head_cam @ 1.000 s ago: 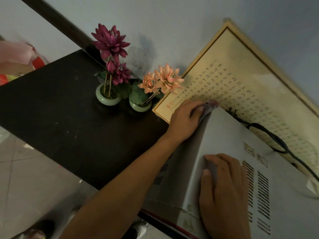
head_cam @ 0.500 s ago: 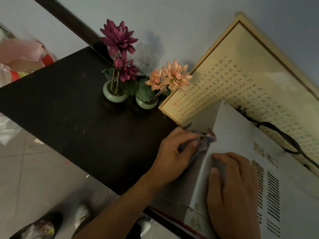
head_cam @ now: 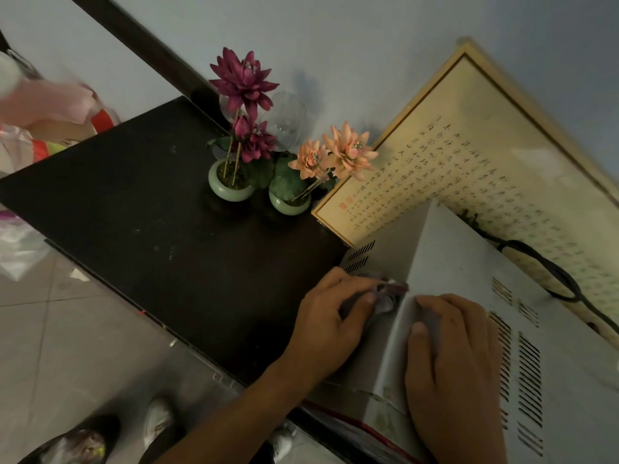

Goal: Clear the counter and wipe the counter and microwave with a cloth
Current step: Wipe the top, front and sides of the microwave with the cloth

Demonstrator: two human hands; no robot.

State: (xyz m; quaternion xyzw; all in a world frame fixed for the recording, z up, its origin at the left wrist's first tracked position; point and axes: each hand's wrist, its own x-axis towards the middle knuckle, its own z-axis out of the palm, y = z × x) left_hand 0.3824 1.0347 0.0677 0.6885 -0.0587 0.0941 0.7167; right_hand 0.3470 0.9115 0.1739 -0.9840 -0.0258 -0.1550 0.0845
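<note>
View from above, looking down at a person's two hands working on a white microwave (head_cam: pixel 449 259) that stands at the near end of a dark table (head_cam: pixel 150 222).

The left hand (head_cam: pixel 330 326) grips a small greyish-purple cloth (head_cam: pixel 388 293), fingers curled round it, and presses it against the microwave's side wall, just under the top edge and just below the side vents. The cloth is bunched up, and only a crumpled end shows beyond the fingertips. This looks like the wiping of the microwave's side.

The right hand (head_cam: pixel 459 370) lies flat and relaxed on the microwave's top, just beside the left hand across the corner edge, holding nothing. It seems placed there to steady the appliance against the sideways push of the wiping.

Beyond the left hand, against the wall, stand two small green pots of artificial flowers: a purple-flowered pot (head_cam: pixel 231 187) and, next to it, an orange-flowered pot (head_cam: pixel 289 204), with a clear glass (head_cam: pixel 288 122) behind them. Beyond the right hand, a framed sheet of calligraphy (head_cam: pixel 485 155) leans on the wall behind the microwave, and a black power cord (head_cam: pixel 552 272) trails across it. The open stretch of table to the left of the hands shows pale specks, so it likely needs wiping too.
</note>
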